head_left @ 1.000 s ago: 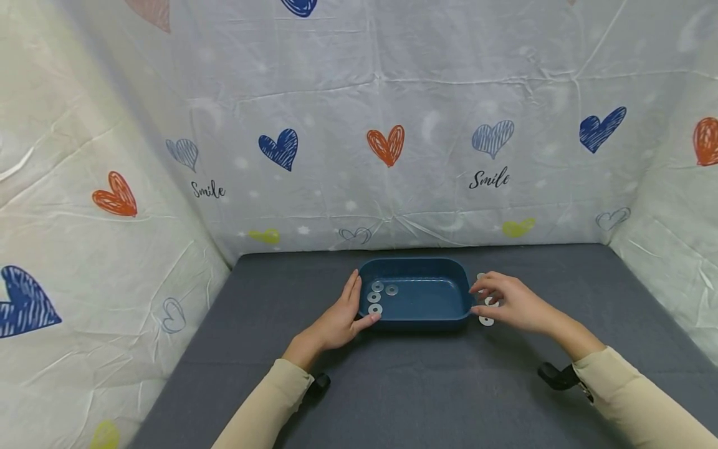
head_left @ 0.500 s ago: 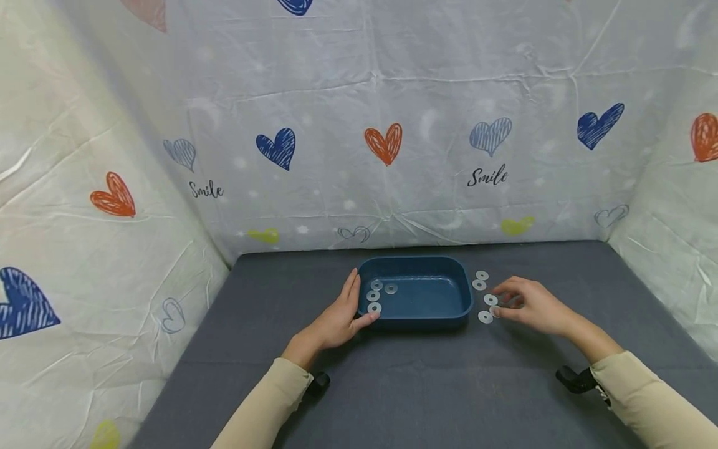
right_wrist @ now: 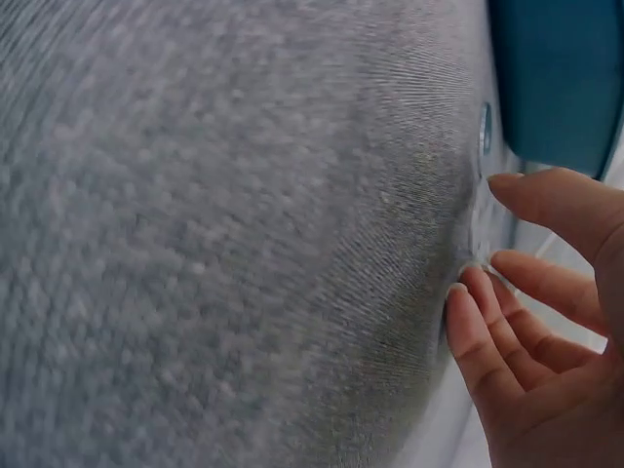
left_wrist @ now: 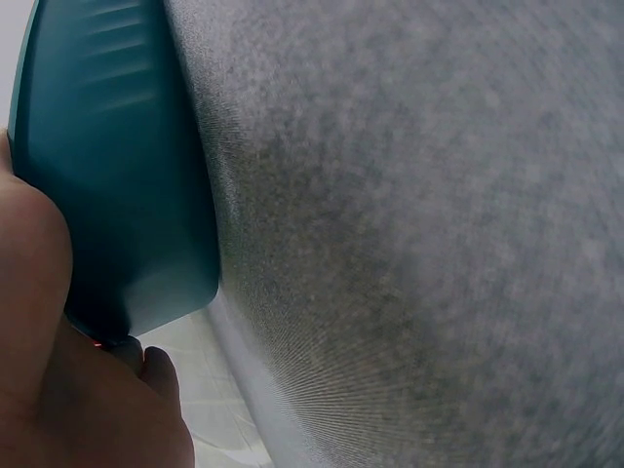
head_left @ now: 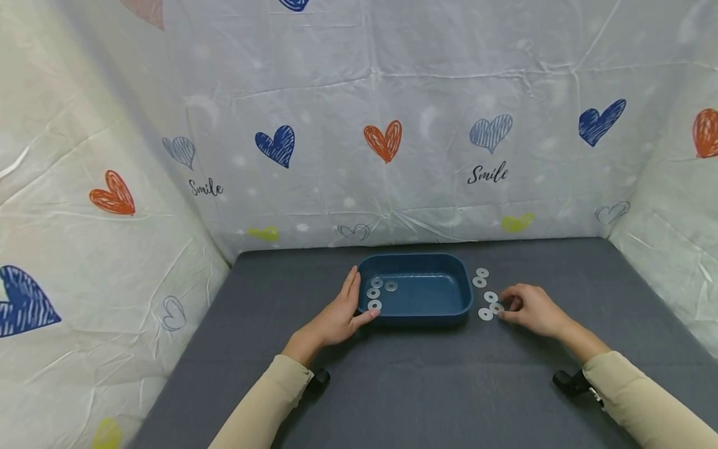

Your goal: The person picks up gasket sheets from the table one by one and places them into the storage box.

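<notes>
A dark blue rectangular tray (head_left: 426, 319) stands on the table. My left hand (head_left: 333, 321) grips its left end, the thumb over the front corner and the fingers along the outer side; the left wrist view shows this hand (left_wrist: 88, 390) against the tray wall (left_wrist: 117, 195). Several flat, pale washers (head_left: 373, 293) lie at the left inside the tray. Right of it, several more washers (head_left: 490, 297) lie on the cloth. My right hand (head_left: 533, 308) is at the rightmost washer (head_left: 496, 308), fingertips down by it. In the right wrist view thumb and fingers stand apart, with nothing visibly pinched.
A dark grey cloth covers the table (head_left: 437, 386). Behind it hangs a white curtain (head_left: 314, 199) printed with hearts, and similar curtains close in both sides. Black straps (head_left: 571, 381) sit at both sleeve cuffs.
My right hand has moved right from the tray's right rim to the loose washers and lowered to the rightmost one. The left hand keeps its hold on the tray.
</notes>
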A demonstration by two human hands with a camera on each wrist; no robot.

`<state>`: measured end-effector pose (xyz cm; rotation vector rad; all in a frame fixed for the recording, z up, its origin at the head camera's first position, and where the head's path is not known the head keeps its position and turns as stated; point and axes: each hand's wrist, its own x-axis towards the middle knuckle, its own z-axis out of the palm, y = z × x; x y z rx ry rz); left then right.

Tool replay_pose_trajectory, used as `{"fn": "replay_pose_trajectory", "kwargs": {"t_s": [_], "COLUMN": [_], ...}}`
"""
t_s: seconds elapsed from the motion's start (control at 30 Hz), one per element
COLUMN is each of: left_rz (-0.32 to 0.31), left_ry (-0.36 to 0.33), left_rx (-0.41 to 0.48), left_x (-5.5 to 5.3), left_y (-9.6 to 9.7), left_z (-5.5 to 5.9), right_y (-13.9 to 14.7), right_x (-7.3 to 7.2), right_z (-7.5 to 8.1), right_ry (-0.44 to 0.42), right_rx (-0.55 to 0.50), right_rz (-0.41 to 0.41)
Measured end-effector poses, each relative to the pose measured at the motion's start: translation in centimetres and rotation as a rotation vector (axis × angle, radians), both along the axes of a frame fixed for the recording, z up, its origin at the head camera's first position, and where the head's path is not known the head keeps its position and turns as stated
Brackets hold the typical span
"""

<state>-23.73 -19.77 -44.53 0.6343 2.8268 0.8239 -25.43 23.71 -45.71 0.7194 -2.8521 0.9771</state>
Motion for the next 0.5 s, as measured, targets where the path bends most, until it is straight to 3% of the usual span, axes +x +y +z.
{"fn": "replay_pose_trajectory", "kwargs": {"t_s": [0.5], "left_rz": [0.004], "left_ry": [-0.008], "left_rx": [-0.005], "left_x": [-0.09], "left_y": [0.02], "left_z": [-0.04], "right_y": [-0.7], "right_x": [-0.8], "right_z": [-0.57], "right_ry": [0.019], "right_rx": [0.038], "right_rz": [-0.036]}}
